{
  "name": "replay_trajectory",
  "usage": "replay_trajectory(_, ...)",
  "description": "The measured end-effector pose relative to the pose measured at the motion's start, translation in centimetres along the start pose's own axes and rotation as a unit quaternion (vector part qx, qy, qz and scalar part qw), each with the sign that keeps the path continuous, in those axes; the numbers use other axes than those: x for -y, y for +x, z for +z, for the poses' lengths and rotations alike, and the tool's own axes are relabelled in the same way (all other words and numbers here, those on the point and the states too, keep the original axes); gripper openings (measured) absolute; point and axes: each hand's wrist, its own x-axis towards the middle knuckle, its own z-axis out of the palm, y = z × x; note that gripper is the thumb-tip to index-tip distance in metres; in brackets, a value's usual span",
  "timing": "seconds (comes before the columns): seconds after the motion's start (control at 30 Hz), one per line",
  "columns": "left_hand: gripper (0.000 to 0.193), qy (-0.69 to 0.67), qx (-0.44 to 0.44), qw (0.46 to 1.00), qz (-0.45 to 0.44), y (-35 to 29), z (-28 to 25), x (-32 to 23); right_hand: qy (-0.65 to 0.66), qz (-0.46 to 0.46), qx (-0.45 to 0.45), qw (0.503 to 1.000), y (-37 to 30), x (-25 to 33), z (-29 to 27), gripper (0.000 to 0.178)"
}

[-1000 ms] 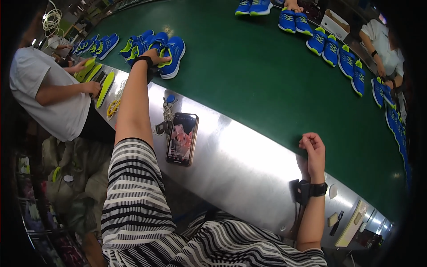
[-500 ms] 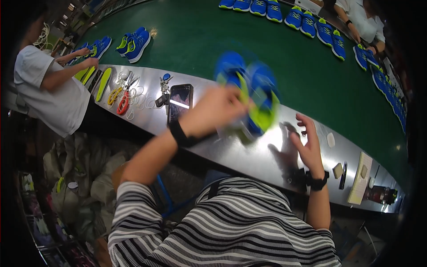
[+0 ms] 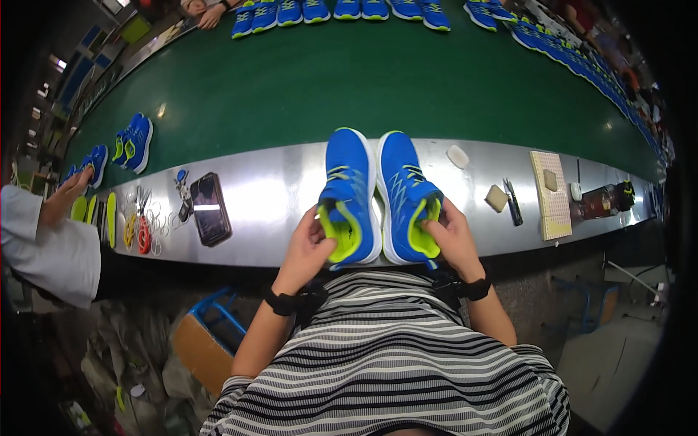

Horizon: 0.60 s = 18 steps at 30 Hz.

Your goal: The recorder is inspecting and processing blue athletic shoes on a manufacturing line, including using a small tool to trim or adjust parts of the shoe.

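Two blue sneakers with lime-green linings and white soles are in front of me at the metal ledge, side by side with their toes pointing away. My left hand grips the left sneaker by its heel opening, the thumb at the lining. On the other one, my right hand has hold of the right sneaker at its collar, thumb inside. The soles' inner edges nearly meet between them. Fingers on the outer sides are partly hidden by the shoes.
Left on the metal ledge lie a phone, keys, scissors and lime insoles. Rightward are a white oval piece, a small block, a cutting tool and a notepad. More sneakers line the green belt; a co-worker's hand is at left.
The sneakers, blurred and held up by my left hand, have come down toward me and now sit toes away. My right hand, formerly empty, has closed on one. The view has turned.
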Motion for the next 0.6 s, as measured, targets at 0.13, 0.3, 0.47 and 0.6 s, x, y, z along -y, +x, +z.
replay_trajectory(0.13, 0.049, -0.093, -0.017, 0.995, -0.025, 0.2, 0.8, 0.8, 0.126, 0.067, 0.003, 0.99, -0.1, -0.8, 0.9, 0.043)
replay_trajectory(0.3, 0.039, -0.304, 0.025, 0.951, -0.048, -0.7, 0.9, 1.1, 0.245, 0.081, 0.066, 0.964, 0.5, -0.5, 1.5, 0.051)
replay_trajectory(0.47, 0.049, -0.316, 0.006, 0.948, 0.046, -0.7, 1.2, -1.0, 0.227, -0.165, 0.119, 0.952, 0.9, 1.5, 2.3, 0.071)
replay_trajectory(0.6, 0.062, 0.117, -0.109, 0.911, 0.381, 0.5, 1.4, -1.4, -0.043, -0.31, 0.01, 0.95, 1.3, -0.4, 1.0, 0.077)
